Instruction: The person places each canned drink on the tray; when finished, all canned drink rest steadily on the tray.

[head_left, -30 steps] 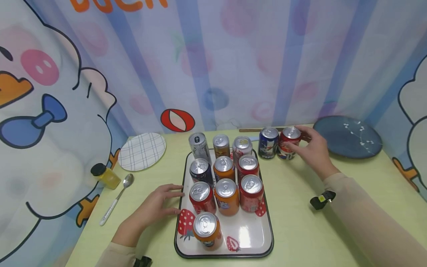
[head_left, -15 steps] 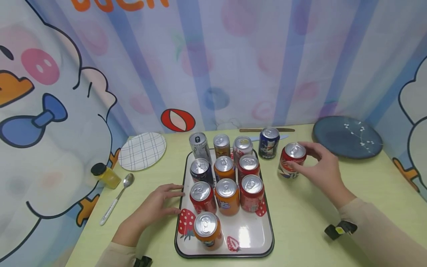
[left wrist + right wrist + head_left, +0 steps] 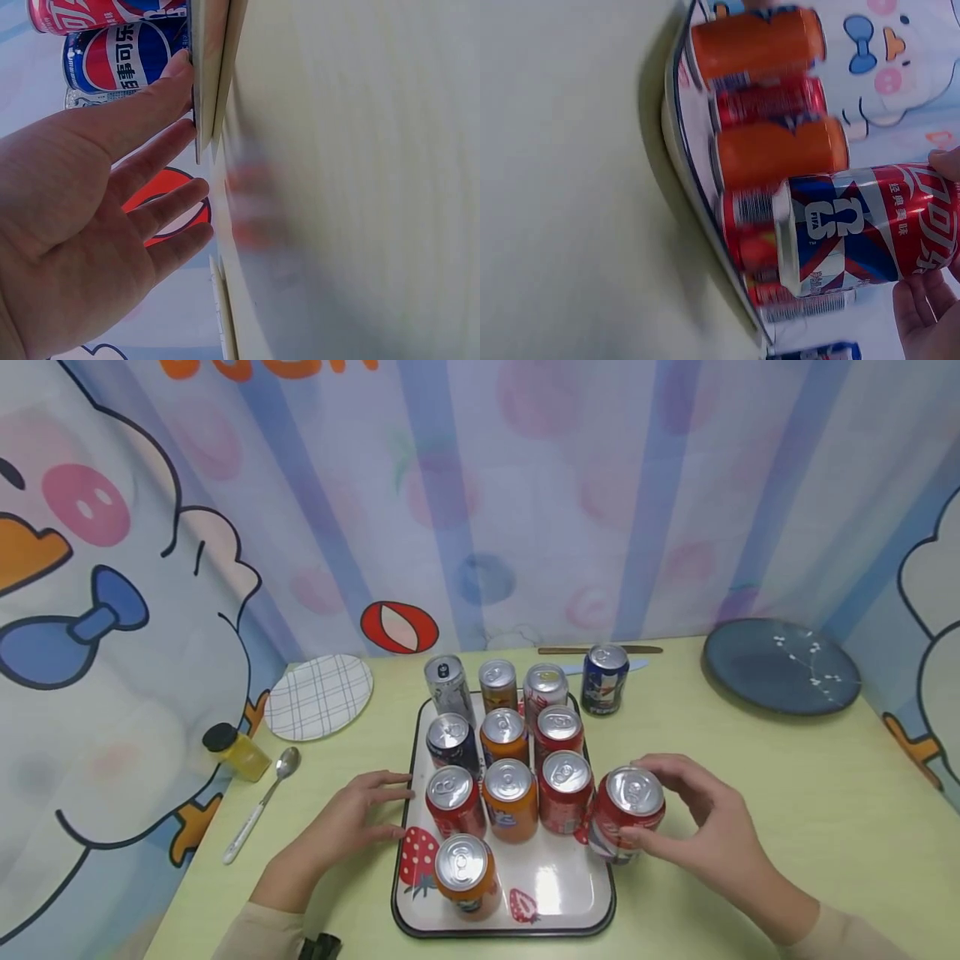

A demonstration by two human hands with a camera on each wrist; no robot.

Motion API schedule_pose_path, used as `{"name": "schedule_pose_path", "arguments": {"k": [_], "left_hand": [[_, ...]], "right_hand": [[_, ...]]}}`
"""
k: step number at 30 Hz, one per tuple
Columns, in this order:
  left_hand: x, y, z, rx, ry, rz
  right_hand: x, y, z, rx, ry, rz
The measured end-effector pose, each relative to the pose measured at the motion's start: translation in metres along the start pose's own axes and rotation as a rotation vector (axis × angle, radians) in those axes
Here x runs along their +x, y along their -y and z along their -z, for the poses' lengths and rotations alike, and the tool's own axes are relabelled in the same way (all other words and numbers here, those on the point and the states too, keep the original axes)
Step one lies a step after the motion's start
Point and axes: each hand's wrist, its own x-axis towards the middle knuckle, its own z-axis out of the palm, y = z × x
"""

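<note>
My right hand [image 3: 716, 839] grips a red soda can [image 3: 628, 810] near its top, between thumb and fingers, over the right edge of the strawberry-print tray [image 3: 570, 902]. In the right wrist view that red can [image 3: 870, 225] has a blue and white design on its lower part, and its base is apart from the tray. My left hand [image 3: 347, 827] has its fingers loosely straight, with the fingertips at the tray's left rim. Several upright cans stand on the tray, among them an orange can [image 3: 467, 877] at the front left and another orange can [image 3: 510, 802] in the middle.
A blue Pepsi can [image 3: 604, 681] stands behind the tray's right corner, near a knife [image 3: 637, 665] and chopsticks [image 3: 600, 651]. A dark plate [image 3: 780, 668] lies at the back right. On the left are a checked plate [image 3: 318, 697], a yellow jar [image 3: 238, 753] and a spoon [image 3: 262, 806].
My right hand has carried the red soda can from beside the Pepsi can forward and leftward to the tray's right edge. The left hand has stayed at the tray's left rim.
</note>
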Motion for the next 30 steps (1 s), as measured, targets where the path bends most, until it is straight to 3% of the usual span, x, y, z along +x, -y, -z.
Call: {"name": "schedule_pose_path", "arguments": {"k": [8, 12, 20, 30], "left_hand": [[0.000, -0.002, 0.000, -0.005, 0.002, 0.006], [0.000, -0.003, 0.000, 0.000, 0.013, 0.024], [0.000, -0.003, 0.001, 0.010, -0.002, 0.009], [-0.001, -0.005, 0.002, 0.014, -0.007, -0.013]], "right_hand": [[-0.011, 0.018, -0.030, 0.045, 0.132, -0.041], [-0.013, 0.019, -0.047, 0.025, 0.184, -0.001], [-0.007, 0.021, -0.075, -0.071, 0.219, 0.079], [-0.008, 0.015, -0.086, -0.102, 0.246, 0.134]]}}
